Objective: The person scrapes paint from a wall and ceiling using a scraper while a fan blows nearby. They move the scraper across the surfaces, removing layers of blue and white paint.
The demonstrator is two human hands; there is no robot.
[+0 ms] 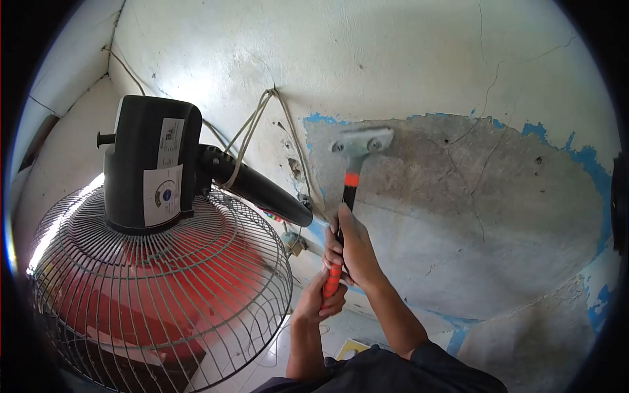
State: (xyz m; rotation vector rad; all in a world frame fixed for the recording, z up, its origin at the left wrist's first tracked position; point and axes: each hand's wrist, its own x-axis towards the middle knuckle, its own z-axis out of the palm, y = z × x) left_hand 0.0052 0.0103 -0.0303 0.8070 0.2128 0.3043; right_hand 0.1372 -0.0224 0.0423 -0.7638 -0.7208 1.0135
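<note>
A long-handled scraper [351, 190] with a black and orange handle rises in front of the wall. Its wide metal head, fixed by two screws, lies at or very near the bare grey patch [419, 177]; whether it touches cannot be told. My left hand [324, 298] is closed round the orange lower grip. Higher up, my right hand [354, 242] wraps the black part of the handle. Blue paint remnants [590, 164] and off-white paint [406, 59] border the grey patch. Thin cracks run through the wall.
A large black fan [154, 164] with a wire cage fills the left side, close to my left hand. Cords [252, 124] hang from the wall above its arm. A socket [294, 243] sits beside the cage. Tiled floor [262, 367] shows below.
</note>
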